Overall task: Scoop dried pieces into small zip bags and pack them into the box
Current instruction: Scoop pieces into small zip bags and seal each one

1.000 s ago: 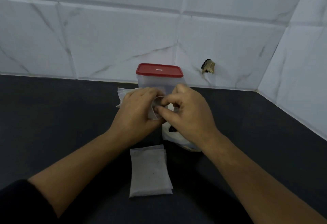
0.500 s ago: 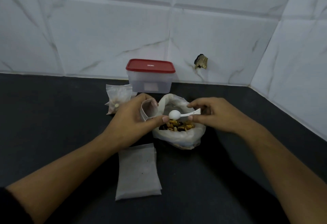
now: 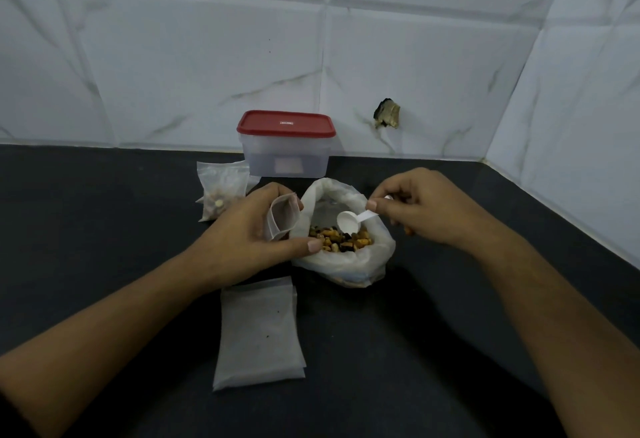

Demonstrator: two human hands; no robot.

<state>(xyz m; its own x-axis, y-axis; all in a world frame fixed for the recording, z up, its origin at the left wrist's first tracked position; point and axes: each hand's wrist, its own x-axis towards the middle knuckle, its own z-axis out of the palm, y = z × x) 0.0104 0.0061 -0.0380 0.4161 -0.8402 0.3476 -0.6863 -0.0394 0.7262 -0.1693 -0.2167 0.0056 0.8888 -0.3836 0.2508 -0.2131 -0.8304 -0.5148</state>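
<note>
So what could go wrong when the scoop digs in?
The small zip bag in the left hand has a narrow mouth, so dried pieces might miss it and scatter on the counter. The big bag is soft and no hand grips it, so the scoop in the right hand might tip it over.

We're hunting for text, nothing legible so far. The red lid (image 3: pixel 263 125) carries a small white brand mark (image 3: pixel 286 123) approx. at its centre, too tiny to read. The box (image 3: pixel 311 157) front has a pale rect. label (image 3: pixel 289 165); we can't make out any chars or nos.
</note>
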